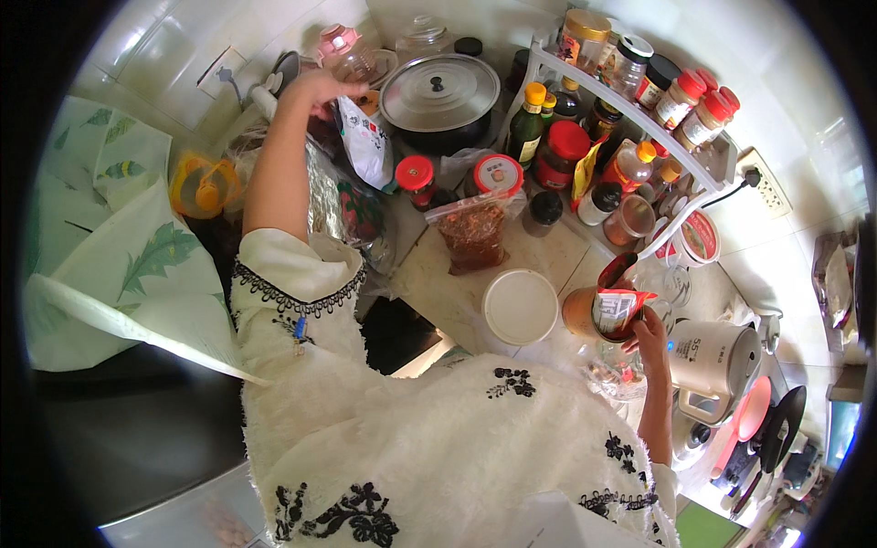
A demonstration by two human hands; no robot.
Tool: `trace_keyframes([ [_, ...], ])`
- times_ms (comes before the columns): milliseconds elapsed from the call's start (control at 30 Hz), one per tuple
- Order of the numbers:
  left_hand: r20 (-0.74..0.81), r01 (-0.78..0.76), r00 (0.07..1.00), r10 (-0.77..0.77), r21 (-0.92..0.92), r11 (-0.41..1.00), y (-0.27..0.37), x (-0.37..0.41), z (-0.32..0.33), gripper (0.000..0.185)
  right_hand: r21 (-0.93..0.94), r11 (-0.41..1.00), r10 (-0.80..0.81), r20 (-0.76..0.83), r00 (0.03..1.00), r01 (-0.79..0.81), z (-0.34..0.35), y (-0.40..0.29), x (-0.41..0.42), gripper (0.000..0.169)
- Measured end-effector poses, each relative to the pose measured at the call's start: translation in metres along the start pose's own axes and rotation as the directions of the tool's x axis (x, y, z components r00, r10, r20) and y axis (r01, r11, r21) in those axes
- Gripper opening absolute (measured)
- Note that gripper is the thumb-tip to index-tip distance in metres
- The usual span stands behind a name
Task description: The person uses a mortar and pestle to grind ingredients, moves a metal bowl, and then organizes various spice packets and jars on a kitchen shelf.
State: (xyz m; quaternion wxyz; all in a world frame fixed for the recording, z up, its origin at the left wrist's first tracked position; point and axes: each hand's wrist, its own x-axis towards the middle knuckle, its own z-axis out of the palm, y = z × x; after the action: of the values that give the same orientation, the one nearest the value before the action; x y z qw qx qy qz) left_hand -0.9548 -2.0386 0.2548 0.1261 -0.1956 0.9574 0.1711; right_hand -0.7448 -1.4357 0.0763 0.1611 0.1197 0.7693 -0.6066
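Observation:
My left hand [322, 92] is raised at the upper left, its fingers over the top of a white printed packet [366, 140]; whether it grips the packet cannot be told. At the right, my right hand [647, 335] has its fingers on a red foil packet [615, 312], which sits in the mouth of a brown cylindrical container [579, 312]. Left of that container is a round white lid [521, 307]. Behind the lid stands a zip bag of reddish-brown dry food [473, 236], near a red-lidded jar [498, 176].
A lidded metal pot [438, 96] stands at the back. A white rack [630, 103] holds jars and seasoning bottles. An electric kettle [712, 363] is beside my right hand, with a pink ladle [752, 407] beyond. Leaf-patterned cloth [151, 253] hangs at the left.

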Motion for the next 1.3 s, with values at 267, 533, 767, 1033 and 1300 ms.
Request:
trace_keyframes([
  [267, -0.077, 0.116, 0.991, -0.110, 0.067, 0.991, -0.026, 0.012, 0.006, 0.012, 0.001, 1.000, -0.006, 0.029, 1.000, 0.006, -0.001, -0.001, 0.001, 0.036],
  [533, -0.028, 0.390, 0.920, -0.390, 0.011, 0.921, -0.055, -0.031, 0.000, 0.017, 0.020, 1.000, 0.019, 0.038, 0.999, -0.020, -0.003, 0.001, 0.003, 0.039],
  [767, -0.472, 0.367, 0.850, -0.234, 0.211, 0.906, -0.065, 0.018, 0.035, 0.085, 0.057, 0.998, 0.000, 0.019, 1.000, -0.001, -0.001, 0.005, 0.001, 0.032],
  [1033, -0.657, -0.052, 0.724, 0.210, 0.252, 0.966, 0.032, -0.023, 0.030, 0.032, 0.069, 0.998, -0.019, 0.018, 1.000, 0.017, 0.001, 0.001, -0.001, 0.030],
  [1300, -0.352, -0.301, 0.853, 0.384, 0.268, 0.915, 0.102, 0.048, 0.127, 0.044, 0.030, 0.999, -0.010, 0.029, 1.000, 0.009, 0.001, 0.002, 0.000, 0.028],
])
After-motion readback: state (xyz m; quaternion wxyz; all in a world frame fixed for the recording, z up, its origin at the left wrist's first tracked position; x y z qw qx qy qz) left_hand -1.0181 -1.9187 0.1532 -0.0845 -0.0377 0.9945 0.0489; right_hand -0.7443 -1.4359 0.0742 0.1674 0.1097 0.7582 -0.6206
